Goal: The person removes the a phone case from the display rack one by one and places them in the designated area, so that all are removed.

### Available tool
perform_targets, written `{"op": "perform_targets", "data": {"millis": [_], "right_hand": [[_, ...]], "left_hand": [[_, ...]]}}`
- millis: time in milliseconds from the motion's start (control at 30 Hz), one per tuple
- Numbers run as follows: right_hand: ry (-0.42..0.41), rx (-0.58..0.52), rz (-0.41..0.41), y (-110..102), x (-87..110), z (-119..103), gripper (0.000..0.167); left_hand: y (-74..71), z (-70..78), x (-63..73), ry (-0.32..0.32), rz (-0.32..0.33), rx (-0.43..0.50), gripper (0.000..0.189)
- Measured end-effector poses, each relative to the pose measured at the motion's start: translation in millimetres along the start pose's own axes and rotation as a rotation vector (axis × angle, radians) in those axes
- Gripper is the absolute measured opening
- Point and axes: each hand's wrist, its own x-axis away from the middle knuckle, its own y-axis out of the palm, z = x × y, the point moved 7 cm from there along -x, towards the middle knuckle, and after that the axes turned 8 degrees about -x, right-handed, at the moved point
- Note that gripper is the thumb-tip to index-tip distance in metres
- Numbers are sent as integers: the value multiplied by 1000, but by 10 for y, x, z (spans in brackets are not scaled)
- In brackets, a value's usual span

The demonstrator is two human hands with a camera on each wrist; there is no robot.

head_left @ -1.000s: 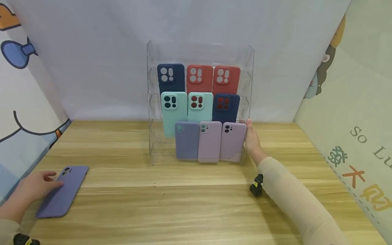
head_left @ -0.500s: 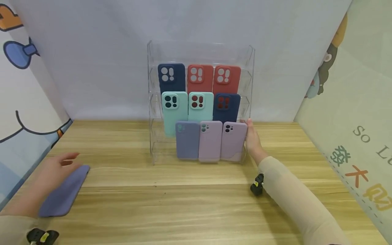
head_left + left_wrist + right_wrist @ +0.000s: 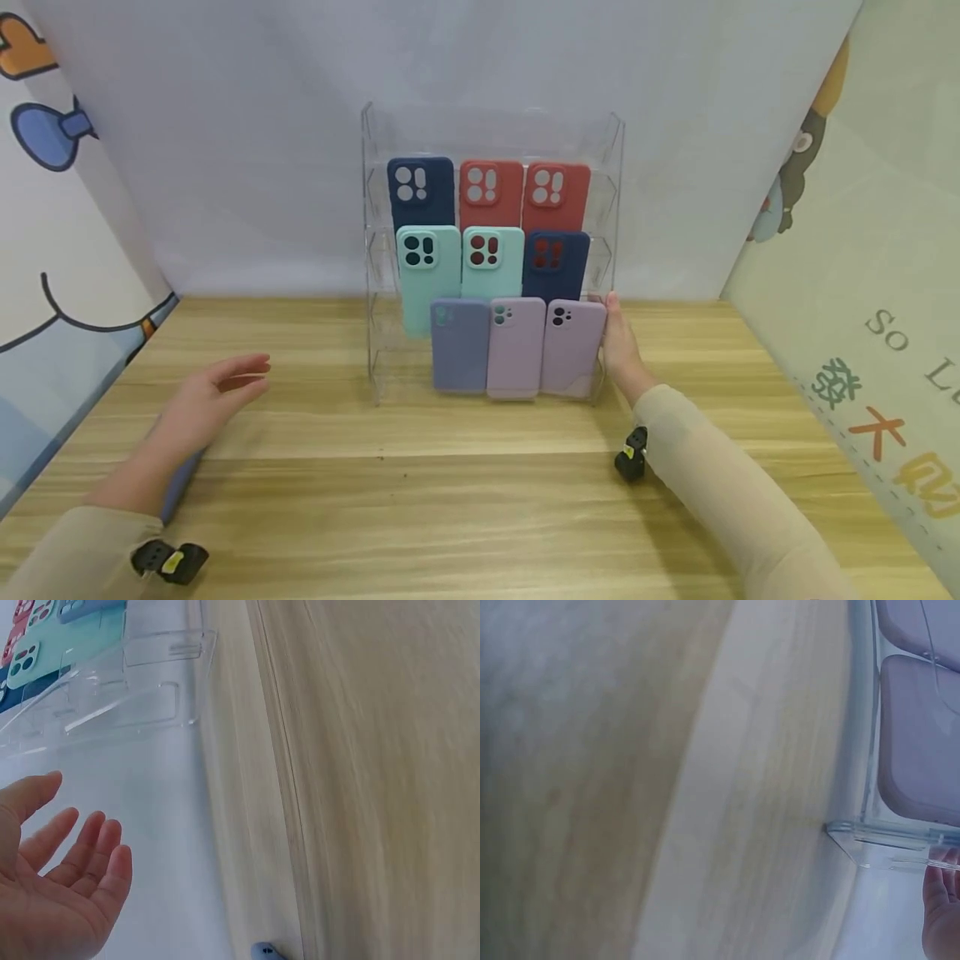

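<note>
Left hand [image 3: 206, 408]: hovering over the wood table [image 3: 450, 517], palm turning toward the clear rack [image 3: 495, 125] in the left wrist view; thumb standing apart from the loosely bending fingers, nothing lying between them. The loose blue-purple case [image 3: 180, 489] is lying on the table at left, the left forearm covering most of it. Right hand [image 3: 622, 354]: touching the rack's right side near the bottom row; fingers showing partly through the plastic in the right wrist view, so cannot tell whether they are clamping or merely pressing. The rack is standing upright and holding 9 cases in 3 visible rows. Top: 1 dark blue case [image 3: 422, 204], 2 red cases [image 3: 491, 212]. Middle: 2 mint cases [image 3: 429, 283], 1 navy case [image 3: 557, 279]. Bottom: 1 grey-blue case [image 3: 460, 350], 2 lilac cases [image 3: 515, 350], the rightmost sitting just beside the right hand.
</note>
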Motion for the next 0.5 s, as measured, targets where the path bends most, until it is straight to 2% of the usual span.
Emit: {"op": "perform_targets", "data": {"millis": [100, 267, 500], "right_hand": [[-16, 6, -7, -11, -4, -23, 72], [4, 16, 0, -31, -10, 1, 72], [31, 12, 8, -32, -8, 22, 73]], "left_hand": [[50, 67, -34, 11, -4, 67, 48], [140, 167, -86, 29, -11, 134, 47], [268, 273, -152, 4, -60, 236, 50]]}}
